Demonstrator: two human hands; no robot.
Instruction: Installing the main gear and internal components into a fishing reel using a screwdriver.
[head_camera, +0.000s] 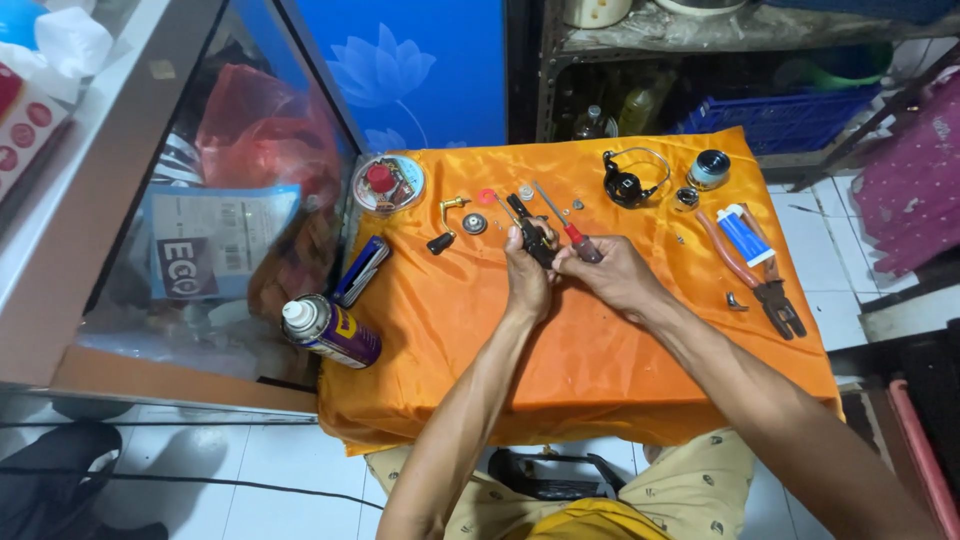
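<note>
My left hand (526, 272) grips a small black reel body (536, 240) over the middle of an orange cloth (560, 350). My right hand (612, 272) holds a screwdriver with a red handle (574, 236); its thin shaft points up and to the left past the black part. The two hands touch each other. Small loose parts lie just above them: a red washer (487, 196), a round silver piece (474, 223), and a brass crank handle with a black knob (446, 226).
A black bail-arm part (627, 184) and a spool (708, 169) lie at the cloth's far right, with orange-handled pliers (752, 275) and a blue tube (744, 235). A spray can (330, 330), a folding tool (360, 270) and a round tin (388, 183) are at the left. A glass cabinet (150, 230) stands further left.
</note>
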